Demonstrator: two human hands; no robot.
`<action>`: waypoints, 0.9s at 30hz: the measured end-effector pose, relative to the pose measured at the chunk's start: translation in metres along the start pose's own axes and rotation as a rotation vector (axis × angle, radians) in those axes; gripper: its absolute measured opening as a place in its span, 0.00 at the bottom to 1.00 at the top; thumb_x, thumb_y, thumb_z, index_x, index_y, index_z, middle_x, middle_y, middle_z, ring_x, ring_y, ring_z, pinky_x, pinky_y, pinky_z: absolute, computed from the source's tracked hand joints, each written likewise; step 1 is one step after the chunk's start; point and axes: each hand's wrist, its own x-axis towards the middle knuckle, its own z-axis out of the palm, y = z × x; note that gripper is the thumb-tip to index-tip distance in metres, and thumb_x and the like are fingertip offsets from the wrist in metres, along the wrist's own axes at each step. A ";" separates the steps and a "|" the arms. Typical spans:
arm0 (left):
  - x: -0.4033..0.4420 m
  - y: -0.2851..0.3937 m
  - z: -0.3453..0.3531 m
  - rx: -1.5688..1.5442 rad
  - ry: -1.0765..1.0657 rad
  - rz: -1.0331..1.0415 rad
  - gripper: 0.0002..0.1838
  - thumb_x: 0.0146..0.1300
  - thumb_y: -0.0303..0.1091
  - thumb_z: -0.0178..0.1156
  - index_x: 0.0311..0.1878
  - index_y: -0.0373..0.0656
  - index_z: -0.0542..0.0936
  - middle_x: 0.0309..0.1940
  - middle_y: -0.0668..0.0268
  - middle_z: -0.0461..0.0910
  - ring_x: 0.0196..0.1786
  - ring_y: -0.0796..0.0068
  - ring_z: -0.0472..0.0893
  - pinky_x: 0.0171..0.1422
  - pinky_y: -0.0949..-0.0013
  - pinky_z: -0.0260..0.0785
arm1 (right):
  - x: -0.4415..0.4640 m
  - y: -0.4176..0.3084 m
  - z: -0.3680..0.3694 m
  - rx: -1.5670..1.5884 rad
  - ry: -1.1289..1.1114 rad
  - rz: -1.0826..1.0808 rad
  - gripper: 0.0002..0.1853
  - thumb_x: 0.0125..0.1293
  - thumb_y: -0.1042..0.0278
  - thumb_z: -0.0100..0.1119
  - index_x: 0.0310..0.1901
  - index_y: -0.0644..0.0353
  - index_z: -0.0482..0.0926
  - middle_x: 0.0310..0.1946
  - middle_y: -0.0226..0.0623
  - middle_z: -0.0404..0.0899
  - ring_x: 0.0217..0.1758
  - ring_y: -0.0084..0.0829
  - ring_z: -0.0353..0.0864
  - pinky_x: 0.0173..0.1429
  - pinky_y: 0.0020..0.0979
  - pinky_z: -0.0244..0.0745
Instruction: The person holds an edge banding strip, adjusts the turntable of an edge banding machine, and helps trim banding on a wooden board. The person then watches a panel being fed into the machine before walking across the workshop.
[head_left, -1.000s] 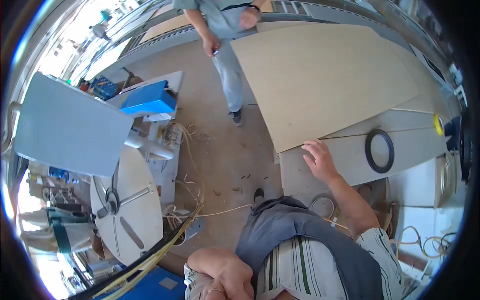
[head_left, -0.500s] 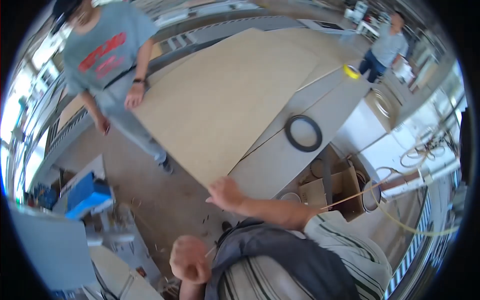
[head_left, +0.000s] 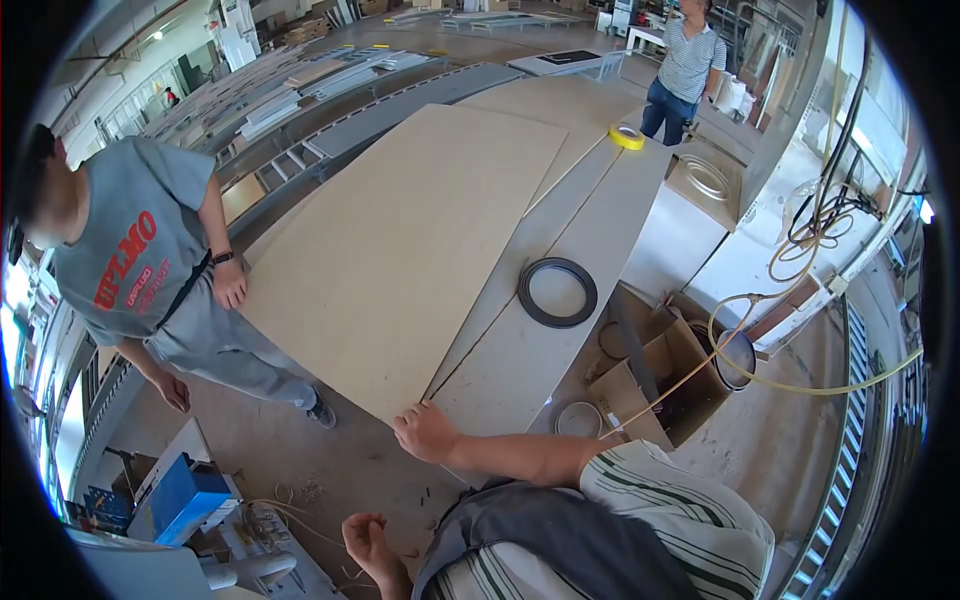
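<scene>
A large tan board lies at an angle over grey-white panels on a worktable. My right hand is closed on the board's near corner, its fingers curled over the edge. Lower down, my left hand hangs in the air over the floor, fingers loosely bent and apart, nothing in it. A black coil of edging rests on the panels right of the board. Farther back sits a roll of yellow tape.
At the left a person in a grey T-shirt has one hand at the board's left edge. Another person stands beyond the table. An open cardboard box, a hose and a blue box are nearby.
The view has swung right and up. My right hand has closed on the board's corner; my left hand has moved out from my body and its fingers have loosened. The co-worker's hand reached the board.
</scene>
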 end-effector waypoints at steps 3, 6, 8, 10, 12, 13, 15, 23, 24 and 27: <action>0.011 0.000 0.007 -0.023 -0.030 -0.027 0.08 0.59 0.17 0.46 0.38 0.38 0.73 0.31 0.63 0.75 0.35 0.76 0.71 0.44 0.76 0.64 | 0.003 0.006 0.000 -0.040 -0.061 0.034 0.06 0.59 0.66 0.58 0.28 0.57 0.74 0.24 0.38 0.77 0.28 0.36 0.75 0.40 0.34 0.68; 0.018 0.000 0.011 -0.023 -0.033 -0.018 0.09 0.58 0.17 0.46 0.37 0.38 0.73 0.30 0.64 0.74 0.34 0.76 0.71 0.44 0.76 0.64 | 0.006 0.006 0.000 -0.005 -0.067 0.036 0.07 0.60 0.66 0.57 0.28 0.58 0.73 0.25 0.39 0.77 0.29 0.36 0.76 0.40 0.34 0.68; 0.021 -0.002 0.012 0.001 -0.044 -0.027 0.09 0.58 0.17 0.46 0.37 0.38 0.74 0.30 0.64 0.75 0.34 0.76 0.71 0.43 0.75 0.65 | 0.007 0.008 -0.001 0.032 -0.075 0.015 0.07 0.60 0.65 0.56 0.28 0.58 0.73 0.25 0.39 0.77 0.29 0.37 0.76 0.41 0.35 0.68; 0.024 -0.010 0.012 0.028 -0.048 -0.045 0.09 0.58 0.17 0.47 0.37 0.39 0.74 0.31 0.64 0.75 0.34 0.76 0.72 0.44 0.75 0.65 | 0.007 0.017 -0.003 0.063 -0.087 -0.011 0.07 0.60 0.65 0.56 0.29 0.58 0.73 0.25 0.39 0.77 0.29 0.38 0.76 0.41 0.36 0.68; 0.027 -0.026 0.005 0.077 -0.095 -0.133 0.08 0.57 0.17 0.49 0.37 0.39 0.75 0.31 0.64 0.75 0.34 0.75 0.73 0.44 0.74 0.67 | 0.005 0.027 -0.001 0.164 -0.143 -0.091 0.08 0.58 0.64 0.56 0.27 0.58 0.73 0.25 0.39 0.77 0.29 0.40 0.77 0.40 0.38 0.69; 0.030 -0.035 0.003 0.051 -0.131 -0.092 0.06 0.58 0.18 0.53 0.36 0.39 0.76 0.31 0.65 0.76 0.35 0.76 0.73 0.43 0.73 0.68 | 0.011 0.032 -0.008 0.403 -0.123 -0.102 0.08 0.56 0.63 0.56 0.25 0.57 0.73 0.23 0.38 0.77 0.26 0.41 0.76 0.35 0.40 0.70; 0.037 -0.053 0.002 0.139 -0.093 -0.145 0.04 0.58 0.22 0.58 0.37 0.39 0.77 0.31 0.66 0.77 0.34 0.76 0.73 0.42 0.74 0.68 | 0.016 0.035 -0.009 0.306 -0.043 -0.171 0.09 0.52 0.62 0.57 0.21 0.54 0.70 0.16 0.34 0.70 0.18 0.40 0.70 0.25 0.41 0.65; 0.092 -0.097 0.028 0.299 -0.150 0.074 0.21 0.56 0.20 0.55 0.55 0.41 0.73 0.46 0.62 0.78 0.45 0.68 0.77 0.49 0.70 0.70 | 0.037 0.046 -0.008 0.262 -0.180 -0.376 0.31 0.48 0.61 0.64 0.55 0.60 0.70 0.57 0.46 0.69 0.62 0.49 0.67 0.67 0.49 0.57; 0.096 -0.099 0.032 0.284 -0.145 0.110 0.23 0.54 0.21 0.55 0.56 0.41 0.73 0.46 0.61 0.78 0.45 0.66 0.77 0.49 0.69 0.70 | 0.037 0.044 -0.002 0.249 -0.174 -0.362 0.31 0.48 0.62 0.64 0.56 0.60 0.70 0.58 0.46 0.69 0.63 0.50 0.66 0.67 0.50 0.56; 0.101 -0.100 0.039 0.296 -0.150 0.108 0.23 0.54 0.21 0.56 0.56 0.40 0.73 0.47 0.60 0.78 0.46 0.65 0.77 0.50 0.68 0.70 | 0.034 0.044 0.012 0.205 -0.148 -0.314 0.32 0.50 0.64 0.64 0.58 0.62 0.68 0.61 0.47 0.69 0.68 0.50 0.64 0.69 0.51 0.55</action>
